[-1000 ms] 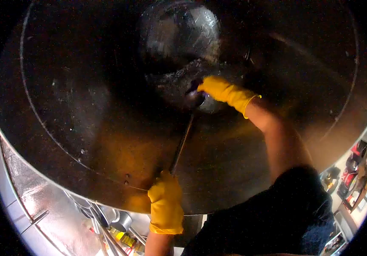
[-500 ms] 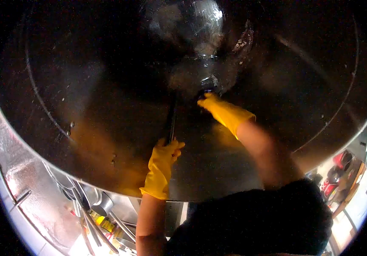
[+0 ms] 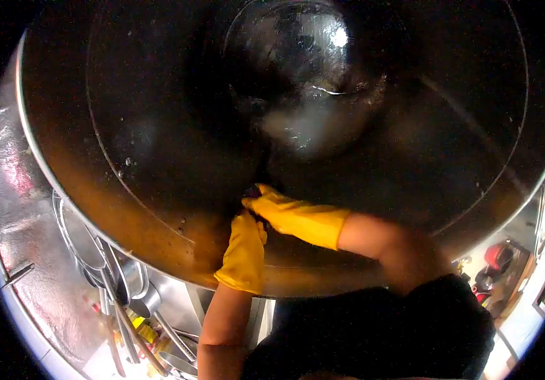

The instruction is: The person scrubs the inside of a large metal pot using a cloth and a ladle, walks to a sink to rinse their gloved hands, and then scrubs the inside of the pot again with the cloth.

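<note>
Grip | left hand (image 3: 243,253) curled round dark rod (image 3: 263,168) | right hand (image 3: 299,218) clenched on small dark item (image 3: 251,191)

A single view, worn on the wearer's head, looks forward and steeply down into the vessel (image 3: 177,145), close enough that the bowl fills most of the frame. The wide lens bends the rim into a curve and leaves the corners dark. The left hand (image 3: 242,253) and right hand (image 3: 298,216) are seen from above, just below centre; the sleeve (image 3: 374,329) fills the bottom right of centre.
</note>
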`<state>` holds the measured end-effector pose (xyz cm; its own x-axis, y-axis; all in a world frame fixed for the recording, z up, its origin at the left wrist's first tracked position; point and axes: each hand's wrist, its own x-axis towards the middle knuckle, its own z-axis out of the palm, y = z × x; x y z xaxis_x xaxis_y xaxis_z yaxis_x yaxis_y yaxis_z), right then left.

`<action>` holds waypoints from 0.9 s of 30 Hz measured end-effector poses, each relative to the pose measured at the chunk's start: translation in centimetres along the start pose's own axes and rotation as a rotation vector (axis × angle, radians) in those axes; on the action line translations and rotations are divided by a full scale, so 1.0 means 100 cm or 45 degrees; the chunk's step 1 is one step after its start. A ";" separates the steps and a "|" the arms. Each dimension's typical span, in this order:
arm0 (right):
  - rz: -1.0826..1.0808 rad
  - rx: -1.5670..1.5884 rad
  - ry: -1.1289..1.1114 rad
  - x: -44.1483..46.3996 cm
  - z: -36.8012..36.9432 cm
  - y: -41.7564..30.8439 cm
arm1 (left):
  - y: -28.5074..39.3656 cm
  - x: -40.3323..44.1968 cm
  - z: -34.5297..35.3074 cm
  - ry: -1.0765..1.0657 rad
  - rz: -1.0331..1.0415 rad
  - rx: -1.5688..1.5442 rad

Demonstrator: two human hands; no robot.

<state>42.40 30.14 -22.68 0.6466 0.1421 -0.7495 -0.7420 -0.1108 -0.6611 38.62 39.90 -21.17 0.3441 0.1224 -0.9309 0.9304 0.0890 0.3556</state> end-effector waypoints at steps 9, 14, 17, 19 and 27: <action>-0.354 -0.685 0.585 0.201 -0.054 0.052 | -0.007 0.002 0.043 -0.171 -0.347 -0.340; -0.339 -1.149 0.526 0.237 -0.155 0.085 | 0.018 0.003 0.062 -0.289 -0.404 -0.447; -0.085 -1.307 0.402 0.236 -0.185 0.103 | 0.017 0.023 0.067 -0.465 -0.384 -0.503; -0.005 -1.235 0.354 0.224 -0.188 0.104 | 0.007 0.048 0.061 -0.551 -0.475 -0.536; -0.576 -0.900 0.643 0.131 -0.165 0.053 | -0.026 -0.021 0.028 -0.323 -0.224 0.067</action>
<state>49.90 15.15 -36.59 0.9658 -0.1033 -0.2378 -0.2350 -0.7367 -0.6341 35.84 36.65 -20.35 0.1915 -0.1419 -0.9712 0.9815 0.0345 0.1885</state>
